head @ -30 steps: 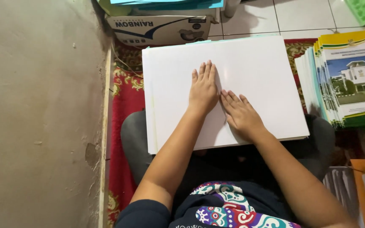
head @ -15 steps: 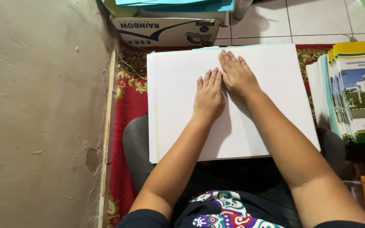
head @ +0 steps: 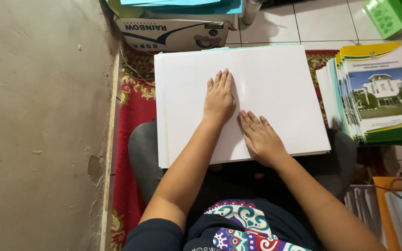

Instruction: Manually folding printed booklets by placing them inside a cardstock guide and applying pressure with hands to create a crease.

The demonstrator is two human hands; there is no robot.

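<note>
White paper stack (head: pixel 275 83) lies across the person's lap, beside a red carpet (head: pixel 133 139). Left hand (head: pixel 219 100) presses flat on the top sheet, fingers straight and together, gripping nothing. Right hand (head: pixel 262 139) lies flat just beside it, fingers slightly spread, nearer the stack's near edge.

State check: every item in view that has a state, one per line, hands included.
left hand: flat, palm down on the white sheet stack, fingers together
right hand: flat on the same stack, nearer its front edge, fingers slightly spread
white sheet stack: lying flat across the lap, edges roughly squared
printed booklets: stacked at right, fanned, covers up
cardboard box: lying beyond the stack, folders on top
green box: on the tiled floor
</note>
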